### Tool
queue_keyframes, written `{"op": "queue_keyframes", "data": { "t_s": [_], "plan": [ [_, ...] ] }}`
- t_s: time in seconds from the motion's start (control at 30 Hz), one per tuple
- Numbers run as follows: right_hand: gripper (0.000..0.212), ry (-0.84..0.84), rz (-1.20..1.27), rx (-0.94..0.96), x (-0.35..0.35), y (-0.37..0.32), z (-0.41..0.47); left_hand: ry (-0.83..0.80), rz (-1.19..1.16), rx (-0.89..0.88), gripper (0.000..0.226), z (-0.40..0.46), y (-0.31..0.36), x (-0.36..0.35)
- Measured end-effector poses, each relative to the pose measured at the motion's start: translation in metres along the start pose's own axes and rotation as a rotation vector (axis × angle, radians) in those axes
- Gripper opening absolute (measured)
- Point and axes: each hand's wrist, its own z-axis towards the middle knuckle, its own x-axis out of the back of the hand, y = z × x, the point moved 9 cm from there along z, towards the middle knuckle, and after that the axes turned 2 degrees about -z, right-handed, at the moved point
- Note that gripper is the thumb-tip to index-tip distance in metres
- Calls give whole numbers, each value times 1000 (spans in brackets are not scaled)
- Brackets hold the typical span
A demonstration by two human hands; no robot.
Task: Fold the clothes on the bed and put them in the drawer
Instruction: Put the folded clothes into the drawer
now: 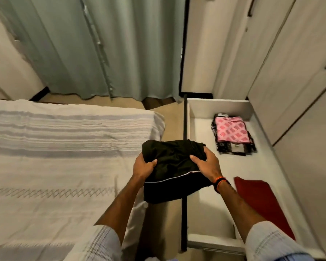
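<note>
black folded garment | white piping | held above open drawer's left edge

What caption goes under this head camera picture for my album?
Both hands, left and right, carry a folded black garment over the open drawer's edge.

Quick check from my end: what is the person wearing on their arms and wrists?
Both forearms are bare. Light, finely striped sleeves are pushed up near the elbows, left sleeve and right sleeve. The right wrist carries an orange and black band. No gloves or rings show.
</note>
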Motion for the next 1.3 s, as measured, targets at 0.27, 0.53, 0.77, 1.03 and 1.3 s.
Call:
{"op": "queue_keyframes", "data": {
  "t_s": [0.27,0.53,0.77,1.03,1.3],
  "plan": [
    [59,151,67,-139,75,65,-3,-201,119,-12,62,16,11,-111],
    [61,241,107,-282,116,129,16,-387,138,51,57,43,3,-198],
    [69,213,114,-386,122,179,37,-452,166,186,66,53,-17,-245],
    [66,100,98,-423,115,232,95,-392,187,285,71,75,-49,-286],
    [69,12,69,-445,107,268,156,-302,235,294,70,119,-65,-314]
  ]
}}
